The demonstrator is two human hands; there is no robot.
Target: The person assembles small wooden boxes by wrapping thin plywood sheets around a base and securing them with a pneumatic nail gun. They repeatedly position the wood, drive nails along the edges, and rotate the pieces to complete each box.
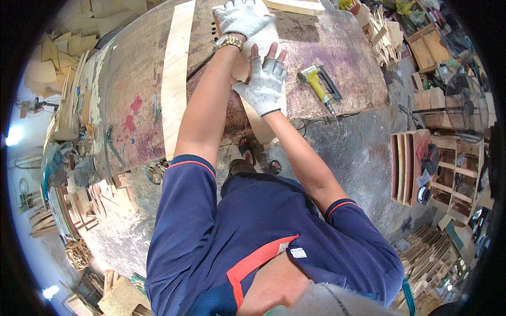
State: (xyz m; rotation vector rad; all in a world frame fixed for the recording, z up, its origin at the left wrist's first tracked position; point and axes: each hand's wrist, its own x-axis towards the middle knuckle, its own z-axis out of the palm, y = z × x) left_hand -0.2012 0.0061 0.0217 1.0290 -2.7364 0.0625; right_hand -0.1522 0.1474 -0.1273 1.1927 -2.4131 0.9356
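Observation:
My left hand, in a pale work glove with a watch at the wrist, rests at the far side of the workbench. Its fingers are outstretched over a light wooden board. Nearer to me, my right hand lies flat on the same board; its glove leaves the fingertips bare and spread. The board's near end sticks out past the bench edge. Left of my forearm lies a long pale wooden strip. A yellow-and-black air stapler with a hose sits to the right of my hands.
Another wooden piece is at the bench's far edge. Metal hand tools lie at the left. Wooden frames and a fan stand on the right. Wood offcuts are piled at lower right.

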